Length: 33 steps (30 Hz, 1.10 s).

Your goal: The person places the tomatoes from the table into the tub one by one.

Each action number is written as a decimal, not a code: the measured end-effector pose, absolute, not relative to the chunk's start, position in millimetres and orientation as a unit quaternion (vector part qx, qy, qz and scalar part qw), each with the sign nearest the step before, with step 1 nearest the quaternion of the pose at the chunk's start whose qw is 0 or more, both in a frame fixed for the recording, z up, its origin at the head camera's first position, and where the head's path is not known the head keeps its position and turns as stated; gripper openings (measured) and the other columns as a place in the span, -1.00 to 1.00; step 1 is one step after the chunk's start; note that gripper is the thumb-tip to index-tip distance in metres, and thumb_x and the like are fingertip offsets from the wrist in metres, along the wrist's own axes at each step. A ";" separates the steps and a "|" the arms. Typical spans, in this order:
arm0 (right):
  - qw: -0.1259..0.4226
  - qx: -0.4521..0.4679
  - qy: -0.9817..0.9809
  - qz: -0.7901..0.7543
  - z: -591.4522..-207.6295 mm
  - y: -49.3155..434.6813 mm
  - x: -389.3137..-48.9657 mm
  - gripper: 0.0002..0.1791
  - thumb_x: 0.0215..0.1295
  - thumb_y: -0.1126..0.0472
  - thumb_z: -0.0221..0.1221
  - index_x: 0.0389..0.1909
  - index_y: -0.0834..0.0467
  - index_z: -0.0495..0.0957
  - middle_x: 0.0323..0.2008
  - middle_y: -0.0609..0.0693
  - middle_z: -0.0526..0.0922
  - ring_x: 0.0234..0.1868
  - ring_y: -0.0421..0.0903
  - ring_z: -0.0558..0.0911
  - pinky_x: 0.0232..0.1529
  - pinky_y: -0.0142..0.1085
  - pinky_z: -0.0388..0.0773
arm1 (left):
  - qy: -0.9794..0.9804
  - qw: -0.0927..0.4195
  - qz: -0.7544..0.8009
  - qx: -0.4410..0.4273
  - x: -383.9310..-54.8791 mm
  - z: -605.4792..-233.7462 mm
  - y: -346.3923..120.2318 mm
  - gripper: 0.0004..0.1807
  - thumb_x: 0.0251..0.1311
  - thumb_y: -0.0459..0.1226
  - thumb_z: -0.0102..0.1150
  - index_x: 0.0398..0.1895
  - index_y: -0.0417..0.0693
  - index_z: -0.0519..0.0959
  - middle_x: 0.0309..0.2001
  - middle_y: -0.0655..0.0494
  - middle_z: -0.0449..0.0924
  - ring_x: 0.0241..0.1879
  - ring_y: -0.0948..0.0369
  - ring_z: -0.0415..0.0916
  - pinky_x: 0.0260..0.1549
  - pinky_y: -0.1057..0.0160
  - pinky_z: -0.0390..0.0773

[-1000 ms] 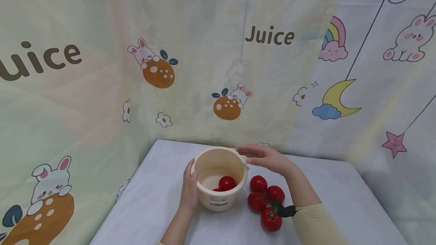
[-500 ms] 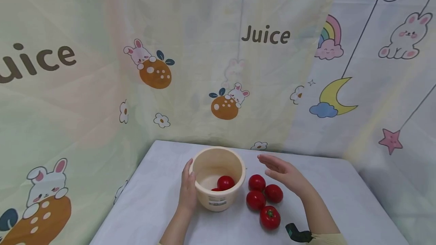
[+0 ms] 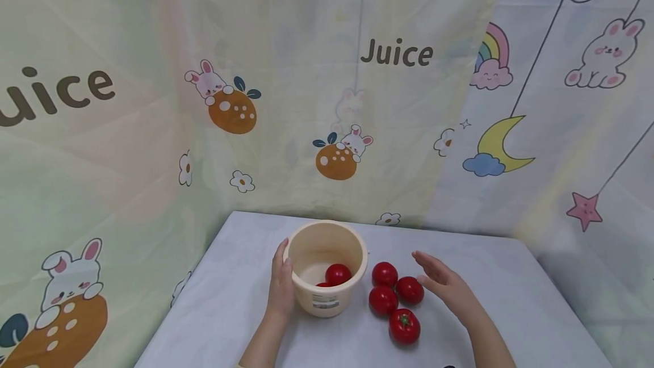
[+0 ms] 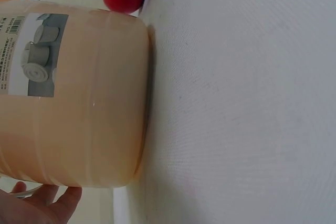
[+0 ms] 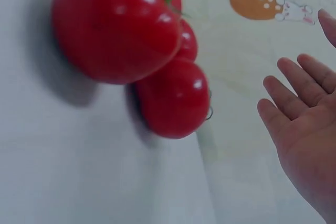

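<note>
A cream plastic bucket (image 3: 327,302) stands on the table, with a label (image 4: 44,56) on its front. Inside it lie a red tomato (image 3: 338,275) and part of a second one, mostly hidden by the rim. My left hand (image 3: 281,285) holds the bucket's left side, its fingertips against the wall in the left wrist view. To the bucket's right sit several tomatoes in a cluster; the nearest tomato (image 3: 405,326) shows a green stem. My right hand (image 3: 449,288), fingers extended, hovers just right of the right-hand tomato (image 3: 410,291) and holds nothing.
A white cloth covers the table (image 3: 245,254). Printed curtains (image 3: 286,186) with rabbits, oranges and flowers hang behind it and along both sides.
My right hand has moved away from the bucket's rim, rightward and nearer, to beside the tomato cluster. My left hand stays on the bucket. The view has shifted slightly.
</note>
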State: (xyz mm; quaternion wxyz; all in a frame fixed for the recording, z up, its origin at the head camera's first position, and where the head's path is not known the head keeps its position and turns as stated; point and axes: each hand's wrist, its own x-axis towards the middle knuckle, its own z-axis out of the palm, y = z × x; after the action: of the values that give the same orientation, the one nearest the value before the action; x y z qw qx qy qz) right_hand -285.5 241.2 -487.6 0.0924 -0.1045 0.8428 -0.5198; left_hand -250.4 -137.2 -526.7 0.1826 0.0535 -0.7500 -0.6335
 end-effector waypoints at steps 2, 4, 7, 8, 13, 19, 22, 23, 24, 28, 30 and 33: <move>0.095 -0.084 0.842 -0.524 -495.9 242.2 -285.7 -0.20 0.30 -0.16 0.21 0.50 -0.17 0.13 0.50 -0.02 0.24 0.55 0.10 0.14 0.38 0.05 0.35 | -0.749 0.183 -0.635 0.052 -250.0 -526.3 -137.2 -0.48 0.51 0.02 -0.44 0.51 0.48 0.07 0.52 0.23 0.07 0.52 0.05 0.06 0.43 -0.28 0.09; 0.097 -0.068 0.843 -0.525 -504.4 242.6 -286.5 -0.16 0.30 -0.14 0.22 0.53 -0.14 0.07 0.52 0.01 0.20 0.56 0.11 0.11 0.40 0.08 0.29 | -0.750 0.182 -0.634 0.053 -249.9 -526.3 -137.2 -0.48 0.51 0.02 -0.44 0.51 0.47 0.06 0.52 0.22 0.07 0.51 0.05 0.06 0.42 -0.28 0.09; 0.100 -0.048 0.848 -0.519 -517.0 242.3 -287.9 -0.11 0.29 -0.14 0.22 0.55 -0.12 0.01 0.53 0.03 0.16 0.57 0.13 0.07 0.42 0.12 0.23 | -0.750 0.180 -0.634 0.056 -250.0 -526.5 -137.0 -0.47 0.51 0.03 -0.44 0.51 0.46 0.06 0.52 0.22 0.07 0.51 0.05 0.07 0.42 -0.29 0.10; 0.102 -0.042 0.849 -0.517 -521.0 242.4 -288.0 -0.10 0.28 -0.15 0.23 0.55 -0.11 0.01 0.53 0.04 0.16 0.57 0.13 0.07 0.42 0.12 0.22 | -0.750 0.180 -0.634 0.056 -250.2 -526.7 -137.0 -0.47 0.51 0.02 -0.44 0.51 0.46 0.06 0.52 0.21 0.08 0.51 0.04 0.07 0.42 -0.29 0.10; 0.109 -0.024 0.854 -0.508 -539.0 243.3 -289.3 -0.02 0.20 -0.19 0.27 0.55 -0.04 0.02 0.53 0.09 0.16 0.56 0.17 0.07 0.40 0.11 0.26 | -0.749 0.184 -0.634 0.054 -250.7 -526.7 -136.6 -0.48 0.50 0.01 -0.43 0.50 0.48 0.08 0.51 0.21 0.10 0.50 0.04 0.10 0.41 -0.28 0.12; 0.116 0.002 0.857 -0.502 -553.1 242.7 -290.6 0.06 0.10 -0.22 0.34 0.54 0.01 0.05 0.50 0.15 0.20 0.53 0.22 0.14 0.34 0.12 0.38 | -0.749 0.192 -0.633 0.049 -250.5 -526.1 -137.2 -0.48 0.50 0.01 -0.43 0.50 0.48 0.09 0.51 0.22 0.11 0.49 0.06 0.11 0.41 -0.26 0.14; 0.117 0.004 0.861 -0.495 -557.0 242.1 -290.4 0.08 0.08 -0.24 0.34 0.54 0.03 0.04 0.50 0.18 0.20 0.51 0.24 0.17 0.35 0.12 0.37 | -0.749 0.195 -0.632 0.045 -251.8 -527.8 -138.1 -0.47 0.50 0.01 -0.43 0.51 0.43 0.08 0.51 0.21 0.10 0.49 0.05 0.11 0.41 -0.26 0.14; 0.118 0.006 0.861 -0.494 -558.2 242.0 -290.6 0.09 0.07 -0.24 0.34 0.54 0.03 0.04 0.50 0.18 0.20 0.51 0.24 0.18 0.35 0.12 0.36 | -0.748 0.195 -0.632 0.043 -252.3 -528.4 -138.4 -0.47 0.50 0.01 -0.43 0.51 0.42 0.08 0.51 0.21 0.10 0.49 0.05 0.11 0.41 -0.26 0.14; 0.118 0.007 0.861 -0.494 -559.0 241.7 -290.7 0.09 0.08 -0.25 0.34 0.54 0.03 0.05 0.49 0.18 0.21 0.51 0.24 0.18 0.36 0.13 0.34 | -0.748 0.196 -0.632 0.041 -252.7 -528.9 -138.8 -0.46 0.50 0.01 -0.43 0.52 0.41 0.08 0.51 0.20 0.10 0.49 0.05 0.10 0.41 -0.25 0.14; 0.116 0.006 0.863 -0.492 -561.7 242.8 -290.7 0.08 0.09 -0.27 0.31 0.54 0.04 0.05 0.49 0.19 0.21 0.51 0.23 0.18 0.37 0.13 0.32 | -0.749 0.195 -0.632 0.041 -253.0 -529.7 -137.9 -0.46 0.50 0.03 -0.43 0.52 0.43 0.08 0.51 0.22 0.10 0.50 0.05 0.10 0.41 -0.26 0.14; 0.115 0.007 0.864 -0.489 -562.7 243.2 -291.3 0.08 0.09 -0.27 0.32 0.54 0.04 0.05 0.49 0.19 0.22 0.51 0.23 0.18 0.36 0.12 0.34 | -0.749 0.193 -0.632 0.042 -252.9 -530.0 -137.5 -0.46 0.50 0.04 -0.43 0.52 0.42 0.07 0.51 0.23 0.09 0.50 0.05 0.10 0.41 -0.27 0.14; 0.110 0.007 0.869 -0.482 -564.2 243.2 -292.5 0.10 0.07 -0.28 0.33 0.54 0.05 0.05 0.48 0.19 0.23 0.50 0.24 0.19 0.34 0.11 0.37 | -0.749 0.189 -0.633 0.043 -252.9 -530.0 -137.0 -0.46 0.50 0.04 -0.44 0.52 0.40 0.07 0.52 0.23 0.09 0.50 0.06 0.09 0.41 -0.27 0.13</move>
State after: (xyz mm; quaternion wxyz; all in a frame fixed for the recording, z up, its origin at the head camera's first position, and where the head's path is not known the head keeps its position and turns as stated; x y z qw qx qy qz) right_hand -292.5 243.2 -564.2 0.1105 0.0072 0.8694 -0.4816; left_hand -252.9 -137.0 -530.0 0.1893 0.0434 -0.7493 -0.6332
